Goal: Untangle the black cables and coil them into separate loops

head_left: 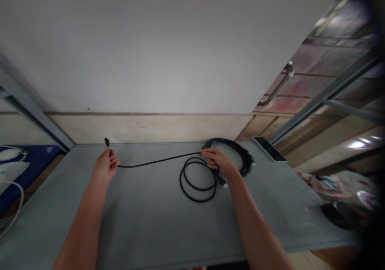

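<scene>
A thin black cable [156, 162] runs between my two hands above the grey table. My left hand [105, 164] is closed around it near one end, and a dark plug [106, 142] pokes out above the fingers. Farther right, my right hand [215, 159] pinches the same cable between thumb and fingers. Loose loops of black cable [198, 200] lie on the table below that hand, with a second connector [223, 182] by the wrist. Behind the right hand rests a thicker coil of black cable [247, 158], partly hidden by the hand and forearm.
A phone [270, 149] lies at the table's back right corner. The grey table [156, 230] meets a white wall [168, 61] at the back. Metal posts [39, 117] rise at both sides. A blue surface [45, 154] with white items is at left, and clutter [339, 186] sits at right.
</scene>
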Demonstrator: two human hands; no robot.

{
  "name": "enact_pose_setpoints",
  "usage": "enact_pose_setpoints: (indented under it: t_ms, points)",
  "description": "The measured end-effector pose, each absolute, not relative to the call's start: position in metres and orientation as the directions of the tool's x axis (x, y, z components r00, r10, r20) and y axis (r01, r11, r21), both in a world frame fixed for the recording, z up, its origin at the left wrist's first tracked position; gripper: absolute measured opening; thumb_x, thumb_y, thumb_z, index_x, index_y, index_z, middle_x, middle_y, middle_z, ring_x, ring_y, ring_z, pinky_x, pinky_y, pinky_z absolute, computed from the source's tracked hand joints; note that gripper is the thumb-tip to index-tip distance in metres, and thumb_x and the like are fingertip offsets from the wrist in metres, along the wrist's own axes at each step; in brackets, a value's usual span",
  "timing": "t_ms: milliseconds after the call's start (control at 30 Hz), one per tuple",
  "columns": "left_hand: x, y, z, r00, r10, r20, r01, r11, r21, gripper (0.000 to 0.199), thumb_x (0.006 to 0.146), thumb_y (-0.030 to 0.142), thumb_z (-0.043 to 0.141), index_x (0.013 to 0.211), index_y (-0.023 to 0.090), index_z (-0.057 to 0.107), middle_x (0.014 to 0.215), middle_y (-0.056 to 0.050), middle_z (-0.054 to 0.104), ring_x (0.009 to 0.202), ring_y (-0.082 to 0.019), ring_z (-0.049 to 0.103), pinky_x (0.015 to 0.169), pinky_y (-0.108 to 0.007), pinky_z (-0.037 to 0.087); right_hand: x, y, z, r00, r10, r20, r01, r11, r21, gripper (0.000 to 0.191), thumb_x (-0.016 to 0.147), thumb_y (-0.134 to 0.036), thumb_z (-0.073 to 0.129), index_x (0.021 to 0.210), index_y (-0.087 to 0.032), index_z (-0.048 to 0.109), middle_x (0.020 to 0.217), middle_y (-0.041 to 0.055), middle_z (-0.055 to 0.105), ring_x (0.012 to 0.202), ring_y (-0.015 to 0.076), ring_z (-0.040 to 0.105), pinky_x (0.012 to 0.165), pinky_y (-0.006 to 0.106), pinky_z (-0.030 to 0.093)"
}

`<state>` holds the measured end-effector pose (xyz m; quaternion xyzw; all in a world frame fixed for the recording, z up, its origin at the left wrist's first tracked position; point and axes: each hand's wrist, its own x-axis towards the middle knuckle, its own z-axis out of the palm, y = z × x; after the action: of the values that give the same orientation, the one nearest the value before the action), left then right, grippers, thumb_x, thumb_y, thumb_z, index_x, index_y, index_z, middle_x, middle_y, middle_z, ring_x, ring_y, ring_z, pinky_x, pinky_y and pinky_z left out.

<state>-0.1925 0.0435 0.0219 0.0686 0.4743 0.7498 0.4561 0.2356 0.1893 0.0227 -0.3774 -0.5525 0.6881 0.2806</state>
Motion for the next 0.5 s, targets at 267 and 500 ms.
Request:
enact_pose_setpoints:
  t_ms: [267, 500]
  points:
    - [-0.162, 0.052, 0.006, -0.522, 0.805, -0.283, -0.398, 0.064, 0.915, 0.019, 0.081, 0.030, 0.063, 0.090, 0.014, 0.058, 0.055, 0.006, 0.049, 0.035, -0.003, 0.033, 0.034, -0.014, 0.019, 0.231, 0.186, 0.023, -0.608, 0.759, -0.234, 0.031, -0.271, -0.962, 0.036, 0.076, -0.038, 0.074, 0.101, -0.013, 0.067, 0.051, -0.0122, 0.025, 0.038, 0.0022, 0.017, 0.034, 0.019, 0.012]
    - [-0.171, 0.056, -0.010, -0.687, 0.723, -0.071, 0.125, 0.214, 0.969, 0.032, 0.084, 0.032, 0.060, 0.111, 0.017, 0.052, 0.090, -0.007, 0.064, 0.060, -0.015, 0.061, 0.050, -0.025, 0.044, 0.221, 0.185, 0.020, -0.542, 0.816, -0.202, -0.012, -0.248, -0.969, 0.037, 0.076, -0.041, 0.074, 0.100, -0.015, 0.064, 0.052, -0.0123, 0.023, 0.039, 0.0027, 0.016, 0.035, 0.019, 0.013]
